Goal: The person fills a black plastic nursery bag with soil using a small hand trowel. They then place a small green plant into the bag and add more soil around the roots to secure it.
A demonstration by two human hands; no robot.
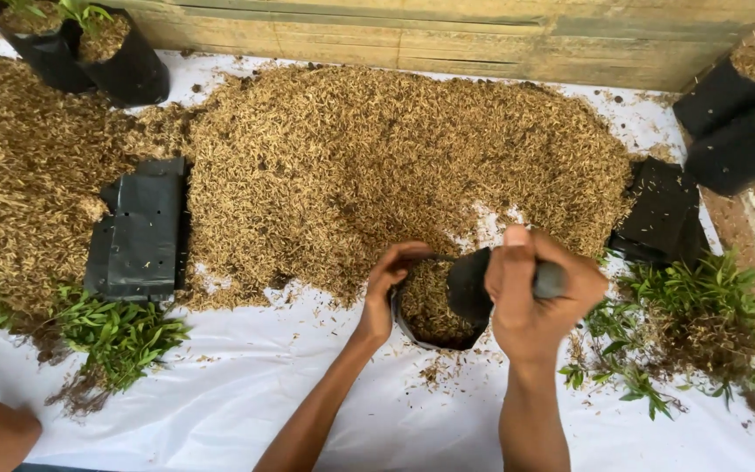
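A white sheet (220, 411) is covering the tabletop, and a broad heap of dry straw-coloured husk (377, 166) is lying across its far half, against a wooden wall. To the left of the heap a flat stack of empty black grow bags (137, 232) is resting on the husk; a second stack (661, 214) is lying to the right. Filled black bags (89, 52) are standing at the far left corner, with others (731, 122) at the far right. Loose green seedlings (115, 336) are lying near the left edge and more seedlings (683, 323) on the right.

At the near foot of the heap, the person is holding a small black bag (434, 306), open and about half full of husk. By the look of it, filling is the step in hand; the next move is likely calling for more husk to be drawn in while the mouth is kept open.

The left hand (391, 284) is curling over the bag's left rim, fingers bent into the opening and touching the husk. The right hand (535, 293) is closed in a fist, gripping the folded right side of the bag.
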